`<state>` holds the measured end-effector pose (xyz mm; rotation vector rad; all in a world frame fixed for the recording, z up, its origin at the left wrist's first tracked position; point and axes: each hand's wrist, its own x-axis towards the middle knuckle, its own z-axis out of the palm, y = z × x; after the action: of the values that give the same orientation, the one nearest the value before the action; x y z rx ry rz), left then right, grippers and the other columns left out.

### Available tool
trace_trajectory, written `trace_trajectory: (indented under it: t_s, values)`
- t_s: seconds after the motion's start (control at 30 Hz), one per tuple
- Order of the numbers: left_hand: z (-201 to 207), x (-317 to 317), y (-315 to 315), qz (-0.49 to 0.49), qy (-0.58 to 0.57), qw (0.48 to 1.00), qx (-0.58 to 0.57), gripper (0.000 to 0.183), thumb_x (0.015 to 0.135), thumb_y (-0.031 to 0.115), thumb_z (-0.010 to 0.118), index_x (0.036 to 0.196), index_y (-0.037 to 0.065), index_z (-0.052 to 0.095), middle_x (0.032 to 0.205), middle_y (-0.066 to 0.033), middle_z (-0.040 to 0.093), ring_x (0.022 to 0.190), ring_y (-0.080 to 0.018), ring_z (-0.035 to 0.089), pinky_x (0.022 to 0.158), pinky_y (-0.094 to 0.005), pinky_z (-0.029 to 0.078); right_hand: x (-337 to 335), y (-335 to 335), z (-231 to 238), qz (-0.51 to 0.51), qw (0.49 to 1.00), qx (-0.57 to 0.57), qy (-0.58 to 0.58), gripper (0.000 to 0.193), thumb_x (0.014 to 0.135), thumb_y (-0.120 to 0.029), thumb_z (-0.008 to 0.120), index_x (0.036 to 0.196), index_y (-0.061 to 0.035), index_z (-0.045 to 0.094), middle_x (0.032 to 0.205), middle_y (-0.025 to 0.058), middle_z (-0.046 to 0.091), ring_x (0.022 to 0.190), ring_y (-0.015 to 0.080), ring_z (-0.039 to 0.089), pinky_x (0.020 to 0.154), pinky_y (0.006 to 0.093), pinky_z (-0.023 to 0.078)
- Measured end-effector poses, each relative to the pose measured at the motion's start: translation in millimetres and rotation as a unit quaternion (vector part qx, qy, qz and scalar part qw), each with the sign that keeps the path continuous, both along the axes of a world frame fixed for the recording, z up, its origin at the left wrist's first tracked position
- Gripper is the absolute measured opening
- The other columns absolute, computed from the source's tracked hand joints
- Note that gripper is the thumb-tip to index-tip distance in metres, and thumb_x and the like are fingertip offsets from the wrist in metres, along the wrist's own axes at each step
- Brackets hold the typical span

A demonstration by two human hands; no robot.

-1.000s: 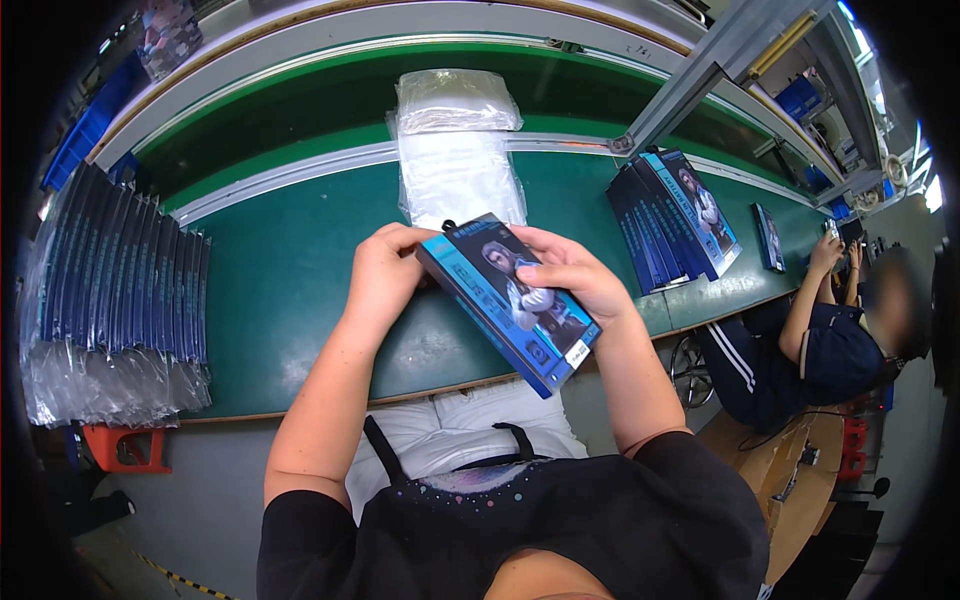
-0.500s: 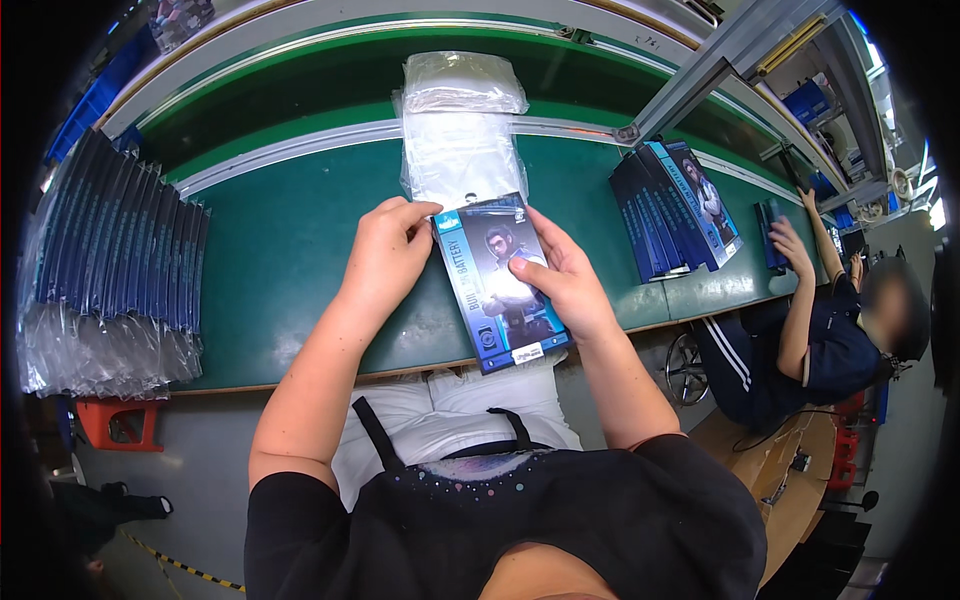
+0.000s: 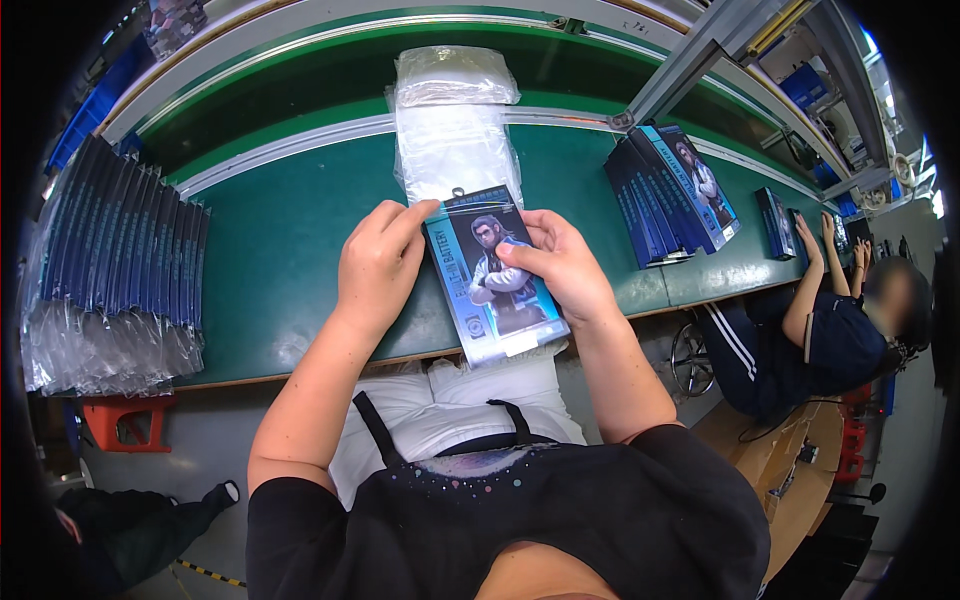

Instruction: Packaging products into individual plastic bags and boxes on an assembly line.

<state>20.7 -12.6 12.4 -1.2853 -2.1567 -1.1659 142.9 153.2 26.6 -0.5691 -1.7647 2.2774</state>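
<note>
My right hand holds a flat blue-and-black box by its right side, thumb pressed on the front. A printed figure with crossed arms covers that front. At the box's upper left corner, the fingers of my left hand are closed on the edge; the tips are partly hidden. The box is slightly tilted, its lower end over my lap. Just beyond its top lies a stack of clear plastic bags on the green table.
Many similar boxes in clear wrap stand in a row at the left. A leaning pile of boxes is at the right. Beyond it sits a co-worker, hands over the table. A red stool stands below left.
The box has tipped a little, so its front shows less glare. My right thumb has shifted slightly up and left. The co-worker's hands moved, and a person at lower left came further into view.
</note>
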Motion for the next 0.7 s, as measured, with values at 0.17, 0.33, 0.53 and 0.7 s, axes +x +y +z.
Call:
trace_trajectory:
  t_s: [0.17, 0.33, 0.53, 0.7]
  values:
    - [-0.3, 2.7, -4.4, -0.067, -0.025, 0.997, -0.006, 0.025, 0.078, -0.003, 0.062, 0.101, 0.006, 0.064, 0.078, -0.0070, 0.058, 0.067, -0.0181, 0.059, 0.060, -0.0299, 0.048, -6.4, 2.5, -9.8, -0.056, 0.996, -0.058, 0.026, 0.035, 0.076, -0.002, 0.071, 0.099, 0.0051, 0.046, 0.087, 0.0150, 0.064, 0.075, 0.0162, 0.064, 0.067, 0.0266, 0.052]
    - [10.2, 10.3, 4.4, -0.092, -0.501, 0.836, 0.204, 0.030, 0.087, 0.010, 0.063, 0.111, -0.006, 0.054, 0.095, -0.0073, 0.063, 0.082, -0.0107, 0.060, 0.070, -0.0258, 0.050, 3.3, -18.0, -1.1, -0.084, 0.985, -0.104, 0.113, 0.023, 0.079, -0.006, 0.071, 0.071, -0.0061, 0.049, 0.074, 0.0061, 0.063, 0.066, 0.0080, 0.059, 0.059, 0.0217, 0.048]
    - [20.2, 10.4, 10.3, -0.192, -0.705, 0.631, 0.260, 0.030, 0.085, 0.011, 0.063, 0.110, -0.003, 0.054, 0.100, -0.0118, 0.063, 0.088, -0.0180, 0.063, 0.078, -0.0309, 0.052, 16.9, -21.6, -3.2, 0.034, 0.998, 0.017, 0.045, 0.032, 0.075, -0.010, 0.076, 0.099, 0.0007, 0.059, 0.082, 0.0048, 0.063, 0.073, 0.0060, 0.057, 0.059, 0.0199, 0.045]
    - [32.7, 21.9, 7.9, -0.171, -0.692, 0.627, 0.314, 0.029, 0.087, 0.011, 0.061, 0.111, -0.005, 0.054, 0.102, -0.0126, 0.063, 0.090, -0.0201, 0.063, 0.080, -0.0328, 0.052, 41.7, -16.3, 39.9, 0.176, 0.971, 0.157, 0.035, 0.109, 0.064, 0.008, 0.076, 0.147, -0.0072, 0.009, 0.115, 0.0144, 0.057, 0.097, 0.0167, 0.059, 0.082, 0.0289, 0.048]
